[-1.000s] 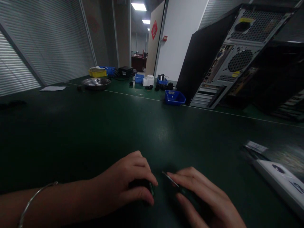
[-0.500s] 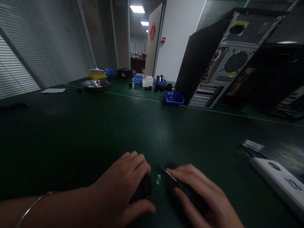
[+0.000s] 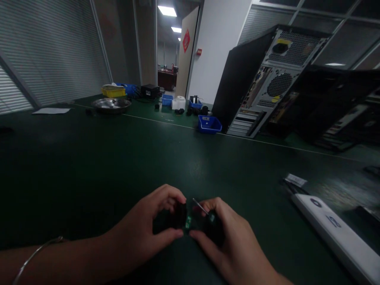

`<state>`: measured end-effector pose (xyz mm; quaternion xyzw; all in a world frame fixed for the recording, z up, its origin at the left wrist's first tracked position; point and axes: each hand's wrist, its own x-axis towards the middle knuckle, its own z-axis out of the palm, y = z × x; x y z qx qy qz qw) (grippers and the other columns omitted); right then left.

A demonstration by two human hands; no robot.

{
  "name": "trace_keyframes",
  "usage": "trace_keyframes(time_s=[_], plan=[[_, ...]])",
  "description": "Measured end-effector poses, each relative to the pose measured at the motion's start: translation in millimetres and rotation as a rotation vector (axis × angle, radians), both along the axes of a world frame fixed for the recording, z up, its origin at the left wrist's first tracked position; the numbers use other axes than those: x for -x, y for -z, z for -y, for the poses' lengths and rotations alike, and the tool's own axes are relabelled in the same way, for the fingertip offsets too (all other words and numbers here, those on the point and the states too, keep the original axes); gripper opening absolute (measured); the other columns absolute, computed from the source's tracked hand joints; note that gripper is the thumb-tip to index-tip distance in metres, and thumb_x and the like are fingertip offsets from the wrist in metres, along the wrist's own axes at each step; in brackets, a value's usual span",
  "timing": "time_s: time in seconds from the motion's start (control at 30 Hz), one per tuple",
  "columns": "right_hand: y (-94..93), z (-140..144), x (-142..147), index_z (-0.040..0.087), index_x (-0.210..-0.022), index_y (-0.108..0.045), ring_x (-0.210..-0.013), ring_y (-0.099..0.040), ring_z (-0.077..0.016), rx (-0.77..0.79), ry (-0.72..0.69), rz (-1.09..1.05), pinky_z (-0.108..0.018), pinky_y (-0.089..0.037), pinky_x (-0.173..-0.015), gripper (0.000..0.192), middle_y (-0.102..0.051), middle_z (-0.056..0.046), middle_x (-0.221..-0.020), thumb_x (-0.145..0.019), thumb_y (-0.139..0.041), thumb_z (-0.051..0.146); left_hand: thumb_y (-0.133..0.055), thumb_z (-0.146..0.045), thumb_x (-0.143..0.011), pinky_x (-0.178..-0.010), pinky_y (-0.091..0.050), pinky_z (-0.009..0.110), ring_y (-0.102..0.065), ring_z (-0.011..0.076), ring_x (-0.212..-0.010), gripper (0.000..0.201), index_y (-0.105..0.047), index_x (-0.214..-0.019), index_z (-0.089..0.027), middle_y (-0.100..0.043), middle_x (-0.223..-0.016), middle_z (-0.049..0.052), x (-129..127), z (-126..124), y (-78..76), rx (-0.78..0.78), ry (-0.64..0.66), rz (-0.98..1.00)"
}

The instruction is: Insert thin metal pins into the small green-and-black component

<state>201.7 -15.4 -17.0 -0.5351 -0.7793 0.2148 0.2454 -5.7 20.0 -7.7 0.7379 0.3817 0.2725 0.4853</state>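
My left hand (image 3: 157,217) is closed on a small black part (image 3: 179,215), thumb below and fingers above. Just right of that part sits a tiny green circuit board (image 3: 188,222) with pale marks; I cannot tell whether it lies on the table or touches the part. A screwdriver (image 3: 201,207) with a thin metal shaft and dark handle is held in my right hand (image 3: 228,233), its shaft slanting up and left. The thumb of that hand reaches to the lower edge of the board. Shadow hides much of the handle.
The dark green table (image 3: 118,158) stretches ahead. On the right lies a long white device (image 3: 332,229). A blue bin (image 3: 209,124) stands before a tilted black computer case (image 3: 255,87). At the back left are a metal bowl (image 3: 111,105) and a yellow container (image 3: 113,92).
My hands have drawn closer together around the board. The left fingers have lifted and now pinch the black part more upright. The right hand has moved left with the screwdriver. The view has shifted slightly.
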Motion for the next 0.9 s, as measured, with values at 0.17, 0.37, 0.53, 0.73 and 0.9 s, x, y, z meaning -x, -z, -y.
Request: trace_keyframes(time_s=[0.17, 0.37, 0.53, 0.73, 0.9], plan=[[-1.2, 2, 8, 0.023, -0.09, -0.046, -0.072, -0.061, -0.0181, -0.027, -0.057, 0.035, -0.026, -0.046, -0.058, 0.022, -0.062, -0.001, -0.082, -0.076, -0.063, 0.018, -0.063, -0.011, -0.075, -0.088, -0.045, 0.034, -0.06, 0.0182, -0.096, 0.033, -0.05, -0.105, -0.019, -0.064, -0.099, 0.003, -2, 3, -0.6, 0.156, 0.011, 0.125], [2.5, 1, 6, 0.023, -0.092, -0.042, -0.075, -0.063, -0.0163, -0.011, -0.008, -0.104, -0.025, -0.048, -0.062, 0.024, -0.063, -0.001, -0.087, -0.077, -0.057, 0.011, -0.064, -0.012, -0.076, -0.087, -0.046, 0.035, -0.062, 0.0183, -0.094, 0.033, -0.048, -0.104, -0.018, -0.065, -0.099, 0.004, -3, 7, -1.5, 0.233, 0.015, 0.179], [0.8, 6, 8, 0.024, -0.091, -0.038, -0.083, -0.062, -0.0143, -0.174, 0.001, -0.421, -0.023, -0.05, -0.07, 0.026, -0.062, -0.003, -0.094, -0.08, -0.058, 0.012, -0.067, -0.012, -0.074, -0.077, -0.048, 0.031, -0.062, 0.0163, -0.085, 0.036, -0.046, -0.103, -0.018, -0.065, -0.089, 0.002, -4, 8, 4.8, 0.254, 0.046, 0.172], [0.8, 14, 15, 0.025, -0.089, -0.037, -0.079, -0.061, -0.0122, -0.146, -0.09, -0.497, -0.019, -0.05, -0.066, 0.029, -0.061, 0.0, -0.093, -0.078, -0.059, 0.009, -0.07, -0.014, -0.072, -0.073, -0.048, 0.029, -0.061, 0.0148, -0.08, 0.038, -0.046, -0.101, -0.017, -0.064, -0.088, 0.002, -5, 10, 10.5, 0.255, 0.096, 0.194], [4.4, 14, 15, 0.026, -0.092, -0.038, -0.084, -0.062, -0.0132, -0.071, -0.11, -0.474, -0.021, -0.05, -0.072, 0.028, -0.061, 0.001, -0.095, -0.081, -0.058, 0.01, -0.07, -0.013, -0.072, -0.072, -0.047, 0.028, -0.061, 0.0131, -0.077, 0.038, -0.045, -0.099, -0.016, -0.063, -0.088, 0.002, -7, 11, 8.0, 0.316, 0.108, 0.228]])
